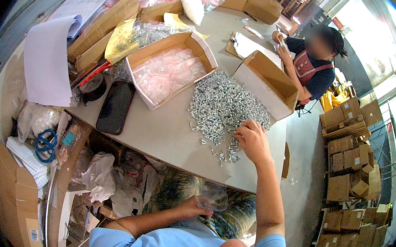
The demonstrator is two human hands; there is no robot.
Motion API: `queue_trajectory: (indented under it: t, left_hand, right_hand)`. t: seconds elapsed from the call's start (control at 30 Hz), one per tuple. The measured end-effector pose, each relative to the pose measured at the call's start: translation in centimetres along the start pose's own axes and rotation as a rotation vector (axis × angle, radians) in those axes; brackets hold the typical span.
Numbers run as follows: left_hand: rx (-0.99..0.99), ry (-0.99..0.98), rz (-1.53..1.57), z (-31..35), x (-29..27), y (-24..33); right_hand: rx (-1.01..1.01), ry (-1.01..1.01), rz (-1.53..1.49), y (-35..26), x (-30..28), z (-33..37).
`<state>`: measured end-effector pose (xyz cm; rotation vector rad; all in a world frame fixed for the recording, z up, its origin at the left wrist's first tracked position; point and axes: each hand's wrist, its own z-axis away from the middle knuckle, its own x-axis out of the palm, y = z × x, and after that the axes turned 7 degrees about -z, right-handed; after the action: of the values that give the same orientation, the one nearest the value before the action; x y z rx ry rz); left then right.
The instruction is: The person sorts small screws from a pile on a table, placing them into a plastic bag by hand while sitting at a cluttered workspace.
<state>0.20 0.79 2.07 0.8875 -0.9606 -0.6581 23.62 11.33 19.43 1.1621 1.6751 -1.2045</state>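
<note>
A big heap of small silvery screws [224, 102] lies on the grey table [159, 134], with stray ones scattered toward its front edge. At the heap's near right side, my right hand [252, 139] has its fingers curled down and pinched among the screws; exactly how many it grips is hidden. Low over my lap, my left hand [195, 206] holds a clear plastic bag [213, 199]. Behind the heap on the left stands an open white carton [144, 92] with small clear, red-lined bags [169, 71] in it. Another open carton [266, 85] borders the heap on the right.
A black phone [115, 107] lies left of the bag carton. Papers [46, 61], cardboard and bagged parts crowd the left side. Blue-handled scissors [45, 145] lie lower left. Across the table a person [308, 62] handles something small. Stacked boxes [347, 161] stand at right.
</note>
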Motion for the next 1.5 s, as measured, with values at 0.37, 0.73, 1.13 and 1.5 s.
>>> queue_trajectory:
  t: [0.37, 0.73, 1.13, 1.5]
  left_hand:
    - [-0.003, -0.009, 0.041, 0.2, 0.1, 0.6]
    - [-0.018, 0.060, -0.041, 0.8, 0.9, 1.7]
    - [-0.071, 0.124, 0.067, 1.0, 1.2, 1.8]
    - [-0.055, 0.060, 0.105, 0.7, 0.9, 1.1]
  right_hand:
    - [-0.090, -0.145, 0.250, -1.6, -0.4, -1.1]
    - [0.771, 0.608, 0.350, 7.3, -9.1, 9.9]
    - [0.258, 0.108, -0.408, -3.1, -0.6, 8.5]
    - [0.233, 0.103, -0.383, -2.8, 0.7, 8.6]
